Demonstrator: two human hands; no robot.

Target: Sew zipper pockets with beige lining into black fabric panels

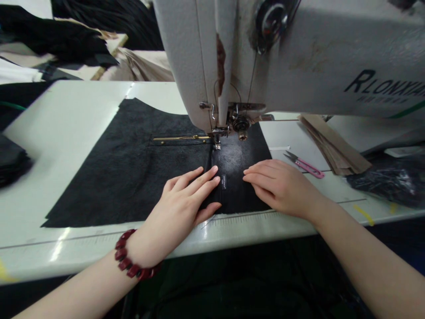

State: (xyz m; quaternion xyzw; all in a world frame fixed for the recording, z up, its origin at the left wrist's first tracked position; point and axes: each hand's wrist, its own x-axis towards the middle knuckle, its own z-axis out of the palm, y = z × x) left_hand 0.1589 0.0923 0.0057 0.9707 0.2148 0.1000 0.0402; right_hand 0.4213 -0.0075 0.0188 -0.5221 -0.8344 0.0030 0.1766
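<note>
A black leather-like panel [109, 177] lies flat on the sewing table, partly under the sewing machine's presser foot [217, 144]. A gold zipper [179, 138] is set into it, left of the foot. Just left of a seam, my left hand [189, 195] rests flat on the panel with fingers stretched out. My right hand [279, 186] lies at the panel's right part, fingertips touching it and fingers pressed together; whether they pinch anything is hidden. Between the hands a small dark label [224, 182] shows on the panel.
The white sewing machine head [308, 62] overhangs the panel. Pink-handled thread snips [304, 165] lie right of my right hand, near brown strips [335, 146] and a dark plastic-wrapped bundle [392, 179]. Dark fabric [13, 161] sits at the left; the table's front edge [252, 235] bears a ruler scale.
</note>
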